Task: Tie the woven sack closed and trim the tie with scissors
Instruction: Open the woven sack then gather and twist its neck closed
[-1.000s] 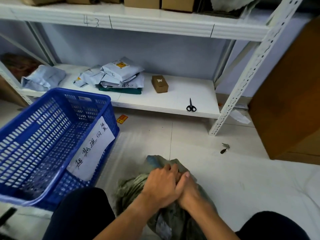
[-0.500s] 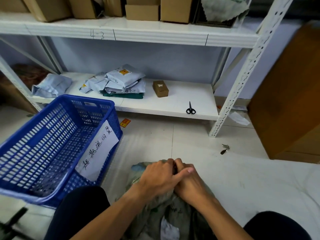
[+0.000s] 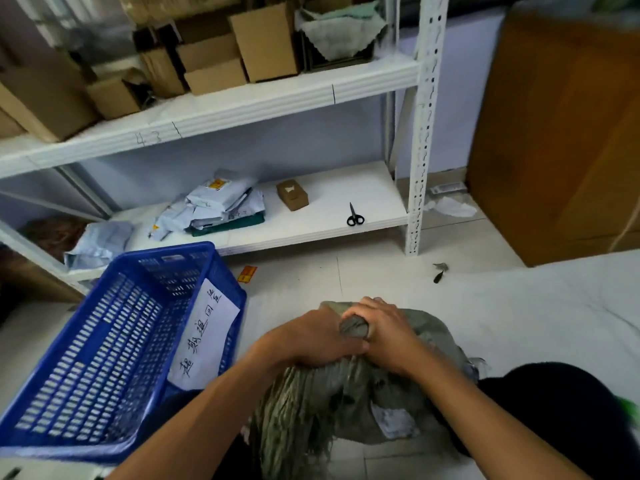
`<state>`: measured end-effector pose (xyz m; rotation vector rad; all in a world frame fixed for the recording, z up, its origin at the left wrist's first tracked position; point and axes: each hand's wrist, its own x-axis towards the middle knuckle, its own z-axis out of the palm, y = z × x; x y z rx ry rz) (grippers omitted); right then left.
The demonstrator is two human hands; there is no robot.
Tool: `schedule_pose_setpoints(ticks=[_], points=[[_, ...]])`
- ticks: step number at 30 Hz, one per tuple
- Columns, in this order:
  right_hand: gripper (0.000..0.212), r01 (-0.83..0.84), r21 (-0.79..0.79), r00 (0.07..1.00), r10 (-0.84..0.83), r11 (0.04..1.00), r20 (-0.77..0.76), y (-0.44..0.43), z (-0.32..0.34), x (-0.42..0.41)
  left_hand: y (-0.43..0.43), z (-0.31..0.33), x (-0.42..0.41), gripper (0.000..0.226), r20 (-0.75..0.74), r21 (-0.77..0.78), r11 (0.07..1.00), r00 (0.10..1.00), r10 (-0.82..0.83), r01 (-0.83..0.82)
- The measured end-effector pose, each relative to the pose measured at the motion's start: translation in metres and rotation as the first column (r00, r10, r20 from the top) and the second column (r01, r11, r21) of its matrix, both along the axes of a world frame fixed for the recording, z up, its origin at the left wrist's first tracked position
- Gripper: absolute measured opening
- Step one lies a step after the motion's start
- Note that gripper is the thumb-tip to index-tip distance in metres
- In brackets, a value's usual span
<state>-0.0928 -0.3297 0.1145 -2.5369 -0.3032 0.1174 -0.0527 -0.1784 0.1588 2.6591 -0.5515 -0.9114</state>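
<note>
A grey-green woven sack (image 3: 311, 403) stands on the floor between my knees, its mouth gathered into a bunched neck. My left hand (image 3: 311, 336) is closed around the neck from the left. My right hand (image 3: 388, 332) grips the twisted top of the neck from the right, and a stub of fabric shows between the two hands. No tie is visible. Black-handled scissors (image 3: 354, 216) lie on the lower white shelf (image 3: 346, 188), well beyond the sack.
A blue plastic crate (image 3: 104, 341) with a handwritten paper label sits close on the left. A white shelf upright (image 3: 420, 133) stands ahead. Grey mail bags (image 3: 218, 206) and a small brown box (image 3: 292, 194) lie on the lower shelf. A brown cabinet (image 3: 561, 133) stands on the right.
Both hands have lifted and twisted the sack's neck, so the gathered top now sticks up between them. The camera has tilted upward and shows more of the upper shelf.
</note>
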Motion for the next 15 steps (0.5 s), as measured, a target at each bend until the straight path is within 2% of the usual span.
schedule_pose_setpoints(ticks=[3,6,8,10,12,13,15], points=[[0.007,-0.05,-0.058,0.998,0.052,0.997,0.025,-0.011,-0.017,0.012,0.003,-0.019,0.002,0.026,-0.089,-0.105,0.994,0.996,0.012,-0.022],[0.017,-0.135,-0.182,0.987,0.148,0.974,0.062,-0.008,-0.025,0.027,0.01,-0.035,0.007,0.017,-0.229,-0.216,0.968,0.97,0.078,-0.129],[0.025,-0.201,-0.265,0.973,0.224,0.943,0.06,-0.002,-0.035,0.039,0.019,-0.045,0.017,0.007,-0.376,-0.211,0.952,0.917,0.131,-0.223],[0.028,-0.247,-0.291,0.962,0.269,0.924,0.039,0.008,-0.04,0.049,0.029,-0.052,0.031,0.035,-0.586,-0.239,0.889,0.788,0.189,-0.391],[0.03,-0.255,-0.299,0.96,0.278,0.919,0.035,0.019,-0.044,0.059,0.035,-0.06,0.04,0.063,-0.791,-0.278,0.748,0.585,0.177,-0.602],[0.031,-0.248,-0.323,0.961,0.274,0.913,0.036,0.025,-0.045,0.062,0.035,-0.064,0.043,0.076,-0.848,-0.26,0.685,0.5,0.175,-0.68],[0.026,-0.206,-0.354,0.968,0.243,0.912,0.062,0.036,-0.047,0.069,0.033,-0.075,0.053,0.094,-0.89,-0.191,0.621,0.4,0.217,-0.76]])
